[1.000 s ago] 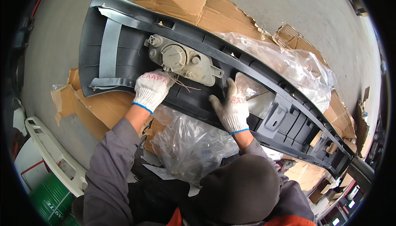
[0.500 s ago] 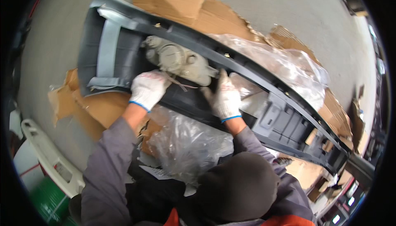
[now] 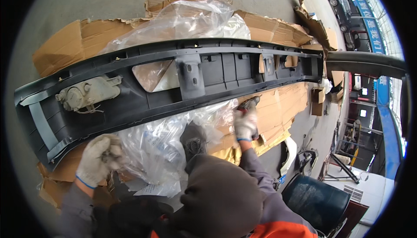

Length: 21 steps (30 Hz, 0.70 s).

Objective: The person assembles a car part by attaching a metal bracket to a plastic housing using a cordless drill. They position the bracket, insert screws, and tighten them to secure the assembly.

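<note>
A long dark grey vehicle bumper (image 3: 160, 92) lies inner side up across the view. Toward its left end sits a dusty pale lamp unit (image 3: 89, 93), back side showing, with a thin wire at its lower edge. My left hand (image 3: 100, 157), in a white knit glove, is near the bumper's lower left edge, apart from the lamp. Its fingers are curled in, and what they hold, if anything, I cannot make out. Below the bumper's middle, my gloved right hand (image 3: 246, 127) grips a dark cordless drill (image 3: 249, 103), partly hidden by the hand.
Flattened cardboard (image 3: 278, 107) and clear plastic film (image 3: 152, 144) lie under and around the bumper. A dark curved beam (image 3: 367, 63) meets its right end. At the lower right stands a dark drum (image 3: 317, 203), near a white curved panel (image 3: 288, 155).
Both hands have left the lamp unit, which stays in the bumper. My right hand has moved right and taken hold of the drill. The view has turned toward the right.
</note>
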Available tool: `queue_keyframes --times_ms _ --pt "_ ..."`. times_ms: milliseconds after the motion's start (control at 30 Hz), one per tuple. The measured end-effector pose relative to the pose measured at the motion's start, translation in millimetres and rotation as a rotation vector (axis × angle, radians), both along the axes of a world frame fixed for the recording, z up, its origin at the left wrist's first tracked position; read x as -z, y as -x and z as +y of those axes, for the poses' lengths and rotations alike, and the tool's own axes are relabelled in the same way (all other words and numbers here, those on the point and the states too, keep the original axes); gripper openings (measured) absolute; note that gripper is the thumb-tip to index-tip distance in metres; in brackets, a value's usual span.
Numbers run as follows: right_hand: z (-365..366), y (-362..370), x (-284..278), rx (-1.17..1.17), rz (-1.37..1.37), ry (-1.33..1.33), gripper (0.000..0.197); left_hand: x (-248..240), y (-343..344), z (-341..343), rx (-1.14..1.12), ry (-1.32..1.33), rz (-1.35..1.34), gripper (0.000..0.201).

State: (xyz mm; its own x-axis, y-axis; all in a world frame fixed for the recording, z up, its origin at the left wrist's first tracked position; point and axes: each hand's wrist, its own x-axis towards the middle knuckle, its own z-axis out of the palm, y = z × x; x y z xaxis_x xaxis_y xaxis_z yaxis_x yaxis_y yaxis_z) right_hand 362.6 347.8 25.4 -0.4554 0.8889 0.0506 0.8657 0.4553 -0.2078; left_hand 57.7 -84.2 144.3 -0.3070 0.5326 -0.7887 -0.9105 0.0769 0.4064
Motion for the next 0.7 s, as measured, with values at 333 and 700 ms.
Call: queue_keyframes --times_ms 333,700 --pt "25.9 -76.5 23.2 0.03 -0.405 0.054 0.077 17.3 -30.1 21.6 -0.156 -0.556 -0.365 0.063" --pt "-162.7 190.3 -241.5 -1.351 -0.124 0.078 0.054 10.0 -28.9 62.0 -0.202 -0.78 -0.387 0.059"
